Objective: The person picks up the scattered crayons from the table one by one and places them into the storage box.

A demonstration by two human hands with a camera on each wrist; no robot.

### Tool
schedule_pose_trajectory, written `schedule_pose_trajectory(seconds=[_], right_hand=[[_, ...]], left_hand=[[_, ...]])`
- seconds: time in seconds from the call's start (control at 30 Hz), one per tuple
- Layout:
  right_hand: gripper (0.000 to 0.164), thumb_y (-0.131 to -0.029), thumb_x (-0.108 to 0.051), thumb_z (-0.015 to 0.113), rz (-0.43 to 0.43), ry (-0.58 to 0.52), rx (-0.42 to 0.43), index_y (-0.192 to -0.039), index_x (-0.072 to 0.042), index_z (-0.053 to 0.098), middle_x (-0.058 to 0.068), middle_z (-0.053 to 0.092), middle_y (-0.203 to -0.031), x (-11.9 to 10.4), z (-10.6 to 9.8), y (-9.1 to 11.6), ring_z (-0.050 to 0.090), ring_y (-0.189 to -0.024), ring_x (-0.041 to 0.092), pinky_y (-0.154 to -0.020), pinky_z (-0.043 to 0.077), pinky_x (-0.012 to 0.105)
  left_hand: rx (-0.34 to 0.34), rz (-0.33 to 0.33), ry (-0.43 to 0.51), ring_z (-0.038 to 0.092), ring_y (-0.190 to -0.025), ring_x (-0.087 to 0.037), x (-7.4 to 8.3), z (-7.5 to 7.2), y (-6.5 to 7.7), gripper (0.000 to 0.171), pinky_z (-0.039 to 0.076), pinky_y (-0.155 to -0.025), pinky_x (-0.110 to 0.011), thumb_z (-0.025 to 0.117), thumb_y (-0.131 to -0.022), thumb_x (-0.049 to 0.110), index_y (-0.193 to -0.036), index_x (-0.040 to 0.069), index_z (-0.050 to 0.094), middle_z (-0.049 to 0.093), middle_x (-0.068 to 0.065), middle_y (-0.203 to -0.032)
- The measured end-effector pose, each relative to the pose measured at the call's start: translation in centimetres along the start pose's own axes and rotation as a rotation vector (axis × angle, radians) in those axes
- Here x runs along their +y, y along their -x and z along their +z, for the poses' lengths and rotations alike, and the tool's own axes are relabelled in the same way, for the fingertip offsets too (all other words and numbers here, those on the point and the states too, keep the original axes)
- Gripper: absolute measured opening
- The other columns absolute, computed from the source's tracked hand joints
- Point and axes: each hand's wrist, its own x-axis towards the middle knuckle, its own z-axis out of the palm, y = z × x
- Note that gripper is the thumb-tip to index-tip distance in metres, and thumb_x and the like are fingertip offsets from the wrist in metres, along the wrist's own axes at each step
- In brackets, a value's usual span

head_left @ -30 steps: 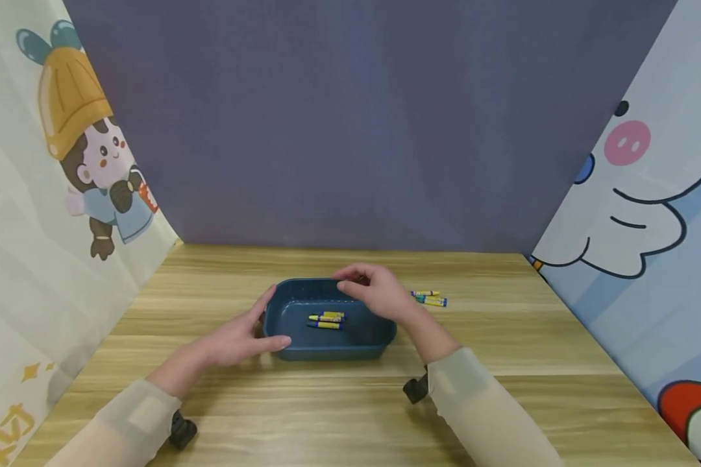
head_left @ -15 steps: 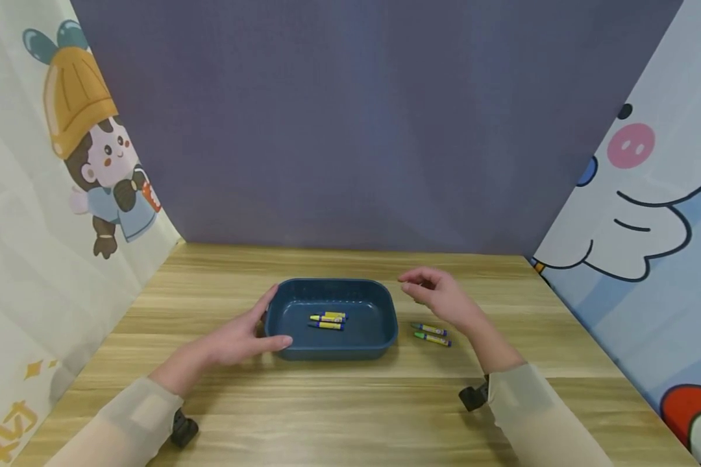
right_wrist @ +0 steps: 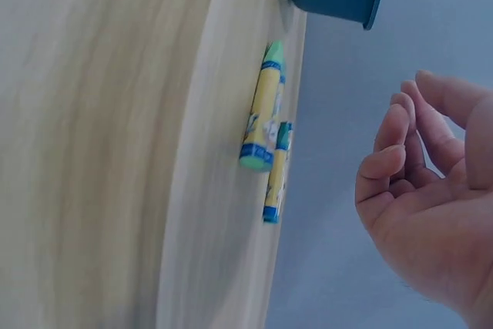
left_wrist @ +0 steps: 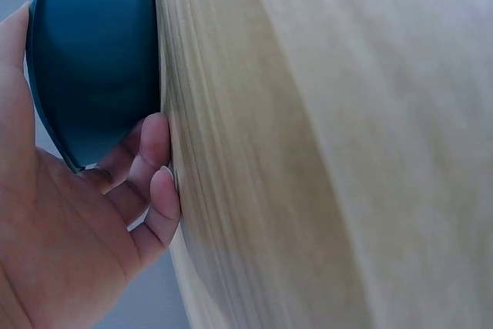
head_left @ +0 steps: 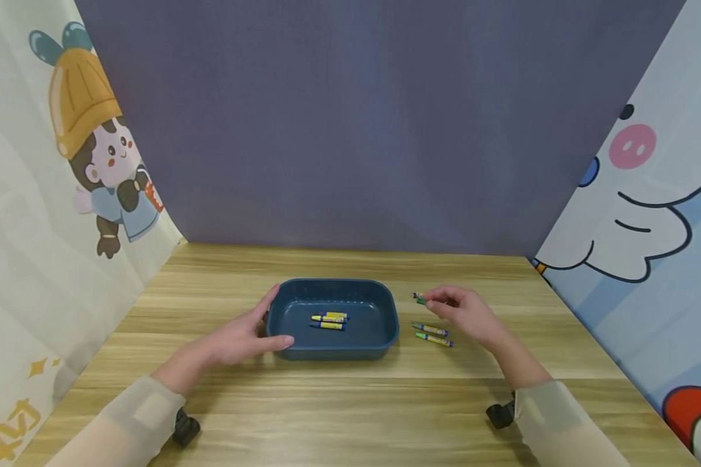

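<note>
A dark blue rectangular tray stands on the table with several yellow-wrapped crayons lying inside. At its left end, my left hand holds the tray, thumb on the front wall and fingers round the left side. To the right, my right hand hovers just by two crayons, which it partly hides. In the right wrist view its thumb and fingers stand apart with nothing between them. Nearer me lie a grey-green-tipped crayon and a light green crayon, side by side.
A wooden table carries everything. A grey-blue cloth wall closes off the back, with cartoon-printed curtains along the sides.
My right hand has moved away from over the tray to the right, then down to the crayons at the back. My left hand has stayed at the tray's left end.
</note>
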Motion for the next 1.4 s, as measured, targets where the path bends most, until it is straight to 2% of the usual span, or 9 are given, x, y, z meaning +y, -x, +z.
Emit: schedule_pose_trajectory(seconds=[0.13, 0.27, 0.47, 0.57, 0.7, 1.0, 1.13, 1.27, 1.4], right_hand=[[0.040, -0.111, -0.031, 0.068, 0.005, 0.013, -0.008, -0.138, -0.002, 0.071, 0.020, 0.073, -0.130, 0.8, -0.2, 0.2, 0.066, -0.110, 0.025, -0.089, 0.058, 0.034], [0.038, -0.110, -0.029, 0.070, 0.019, 0.056, -0.019, -0.137, -0.003, 0.073, 0.014, 0.074, -0.129, 1.8, -0.6, 0.2, 0.066, -0.107, 0.020, -0.088, 0.057, 0.031], [0.041, -0.108, -0.034, 0.073, 0.094, 0.090, -0.087, -0.139, -0.007, 0.072, 0.012, 0.071, -0.133, 3.6, -1.2, 0.2, 0.064, -0.112, 0.022, -0.091, 0.054, 0.039], [0.041, -0.107, -0.035, 0.074, 0.142, 0.083, -0.117, -0.138, -0.009, 0.073, 0.012, 0.071, -0.134, 4.4, -1.4, 0.2, 0.064, -0.113, 0.021, -0.089, 0.053, 0.038], [0.042, -0.105, -0.035, 0.077, 0.173, 0.069, -0.137, -0.137, -0.008, 0.074, 0.012, 0.073, -0.132, 5.3, -1.6, 0.2, 0.063, -0.107, 0.020, -0.082, 0.053, 0.037], [0.044, -0.106, -0.037, 0.075, 0.153, 0.081, -0.220, -0.142, -0.012, 0.072, 0.013, 0.069, -0.140, 5.6, -1.6, -0.2, 0.061, -0.109, 0.021, -0.087, 0.052, 0.038], [0.042, -0.105, -0.035, 0.076, 0.156, 0.066, -0.228, -0.140, -0.012, 0.074, 0.011, 0.070, -0.132, 5.7, -1.4, -0.2, 0.058, -0.106, 0.022, -0.087, 0.050, 0.038], [0.039, -0.105, -0.034, 0.077, 0.143, 0.078, -0.230, -0.138, -0.013, 0.075, 0.008, 0.072, -0.125, 5.7, -1.2, -0.4, 0.060, -0.106, 0.020, -0.090, 0.051, 0.038], [0.037, -0.104, -0.033, 0.078, 0.134, 0.107, -0.221, -0.135, -0.014, 0.077, 0.007, 0.075, -0.128, 5.6, -0.9, -0.5, 0.065, -0.110, 0.017, -0.092, 0.053, 0.037]], left_hand=[[-0.002, 0.001, 0.012, 0.062, -0.140, -0.035, 0.1, 0.1, 0.0, 0.121, 0.047, -0.116, -0.056, 0.079, -0.099, 0.057, -0.178, 0.028, -0.009, 0.045, -0.033, -0.166], [-0.004, 0.000, 0.033, 0.061, -0.142, -0.036, 0.1, 0.2, -0.1, 0.120, 0.046, -0.117, -0.054, 0.079, -0.099, 0.056, -0.178, 0.029, -0.008, 0.047, -0.031, -0.166], [-0.008, 0.010, 0.033, 0.063, -0.140, -0.036, 0.4, 0.2, 0.0, 0.120, 0.048, -0.115, -0.053, 0.079, -0.100, 0.054, -0.178, 0.027, -0.009, 0.051, -0.031, -0.162], [-0.010, 0.015, 0.032, 0.062, -0.140, -0.037, 0.5, 0.2, 0.0, 0.120, 0.048, -0.115, -0.054, 0.078, -0.100, 0.053, -0.178, 0.027, -0.009, 0.050, -0.032, -0.163], [-0.015, 0.017, 0.033, 0.062, -0.141, -0.038, 0.5, 0.1, 0.0, 0.119, 0.049, -0.114, -0.054, 0.078, -0.101, 0.054, -0.178, 0.027, -0.009, 0.049, -0.032, -0.163], [-0.012, -0.017, 0.014, 0.064, -0.138, -0.033, 0.1, 0.1, 0.0, 0.120, 0.052, -0.110, -0.049, 0.078, -0.099, 0.057, -0.177, 0.032, -0.010, 0.054, -0.030, -0.160], [-0.017, -0.027, 0.021, 0.065, -0.136, -0.032, 0.0, 0.0, 0.0, 0.120, 0.054, -0.107, -0.048, 0.078, -0.099, 0.058, -0.177, 0.034, -0.010, 0.056, -0.029, -0.158], [-0.022, -0.021, 0.036, 0.063, -0.140, -0.034, 0.0, 0.0, -0.1, 0.120, 0.054, -0.109, -0.049, 0.078, -0.099, 0.058, -0.177, 0.034, -0.011, 0.051, -0.031, -0.163], [-0.021, -0.010, 0.054, 0.062, -0.141, -0.034, -0.1, 0.1, -0.1, 0.120, 0.053, -0.110, -0.048, 0.079, -0.100, 0.055, -0.177, 0.032, -0.011, 0.050, -0.031, -0.163]])
